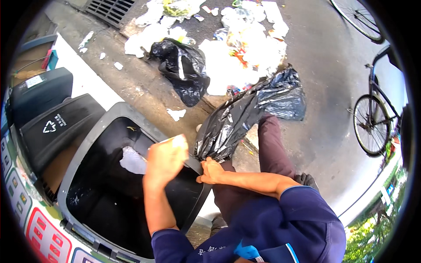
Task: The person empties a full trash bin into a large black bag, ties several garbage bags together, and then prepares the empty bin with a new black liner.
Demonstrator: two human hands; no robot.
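Observation:
My right hand [212,171] grips the gathered edge of a black plastic garbage bag [227,125] against the rim of a black wheeled-type waste bin [126,111]. The bag stretches away from the bin, over my leg and towards the litter heap. My left hand [167,159] is raised above the bin's mouth, curled and blurred; a thin pale edge shows beside its fingers, and I cannot tell whether it holds something. Inside the dark bin a whitish scrap [132,160] and a small brown leaf-like bit [131,128] show.
A heap of white bags and mixed litter [243,49] spreads on the pavement, with a second black garbage bag [184,70] beside it. More dark bin lids [61,121] stand at left. A drain grate [110,10] lies at the top, and a parked bicycle [373,121] stands at right.

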